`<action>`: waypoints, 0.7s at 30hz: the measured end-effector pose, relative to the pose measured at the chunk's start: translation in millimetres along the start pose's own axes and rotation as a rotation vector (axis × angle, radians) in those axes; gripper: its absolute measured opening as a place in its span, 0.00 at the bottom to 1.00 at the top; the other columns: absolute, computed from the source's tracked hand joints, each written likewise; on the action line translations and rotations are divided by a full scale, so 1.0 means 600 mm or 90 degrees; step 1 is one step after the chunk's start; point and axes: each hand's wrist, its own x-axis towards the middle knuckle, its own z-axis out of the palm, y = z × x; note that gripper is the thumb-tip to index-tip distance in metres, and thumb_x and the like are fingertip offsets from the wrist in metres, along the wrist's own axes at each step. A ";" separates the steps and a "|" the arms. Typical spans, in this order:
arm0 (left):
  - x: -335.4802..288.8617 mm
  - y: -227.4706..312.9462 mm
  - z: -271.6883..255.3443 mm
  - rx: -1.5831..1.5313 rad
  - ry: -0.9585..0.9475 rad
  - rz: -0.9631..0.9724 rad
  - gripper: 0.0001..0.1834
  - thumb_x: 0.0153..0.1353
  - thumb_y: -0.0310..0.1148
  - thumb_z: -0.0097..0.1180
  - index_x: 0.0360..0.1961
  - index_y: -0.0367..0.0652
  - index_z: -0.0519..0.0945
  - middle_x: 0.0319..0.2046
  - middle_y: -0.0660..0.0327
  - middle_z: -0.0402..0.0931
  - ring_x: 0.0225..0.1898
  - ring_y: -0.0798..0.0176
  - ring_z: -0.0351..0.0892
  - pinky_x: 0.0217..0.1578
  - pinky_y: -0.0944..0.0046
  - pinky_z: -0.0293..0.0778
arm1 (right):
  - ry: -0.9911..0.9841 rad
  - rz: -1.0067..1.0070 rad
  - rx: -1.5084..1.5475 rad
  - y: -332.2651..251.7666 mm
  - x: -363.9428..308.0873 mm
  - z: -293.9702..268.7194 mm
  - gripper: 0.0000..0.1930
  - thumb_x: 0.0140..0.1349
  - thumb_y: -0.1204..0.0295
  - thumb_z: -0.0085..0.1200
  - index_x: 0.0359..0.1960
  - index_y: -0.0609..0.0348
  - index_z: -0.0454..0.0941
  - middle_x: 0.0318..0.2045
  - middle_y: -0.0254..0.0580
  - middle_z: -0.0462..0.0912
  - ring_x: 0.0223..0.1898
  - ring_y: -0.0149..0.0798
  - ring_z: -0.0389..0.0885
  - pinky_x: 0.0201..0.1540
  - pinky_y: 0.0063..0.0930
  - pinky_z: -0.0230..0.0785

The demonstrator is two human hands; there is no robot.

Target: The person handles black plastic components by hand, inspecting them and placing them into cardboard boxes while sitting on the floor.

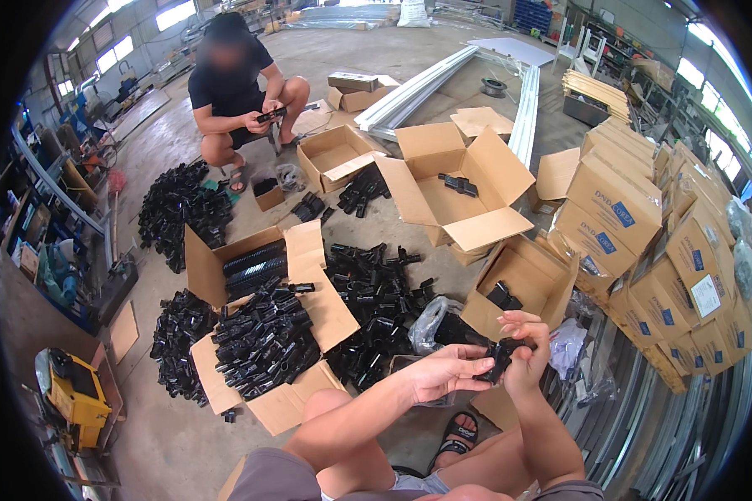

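From where I stand, in the head view, the left hand and the right hand pinch one small black fitting between thumbs and fingers, up above the person's knees and just nearer than a cardboard box with another black piece inside. The fitting looks like hard, glossy plastic or coated metal; I can't tell which. I'd judge it light and stiff, a little slick on its shiny faces, and hardly fragile, so the best hold is across its sides, fingertips and thumb opposed, as both hands have it. Its finer shape is hidden by the fingers. Below spreads a bare grey concrete floor, with a loose black heap of similar parts and a flapped carton beside it, piled full. Across the workshop a co-worker crouches, also handling a dark piece; sealed cartons are stacked to the right, long white profiles lie beyond, and a yellow machine sits at the left.
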 end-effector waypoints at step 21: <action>-0.016 0.025 0.024 0.155 0.283 0.211 0.17 0.56 0.26 0.70 0.47 0.36 0.82 0.39 0.62 0.85 0.36 0.74 0.80 0.40 0.72 0.76 | 0.049 0.382 0.099 -0.026 -0.012 0.006 0.25 0.73 0.73 0.48 0.69 0.66 0.61 0.52 0.41 0.79 0.45 0.28 0.80 0.51 0.25 0.72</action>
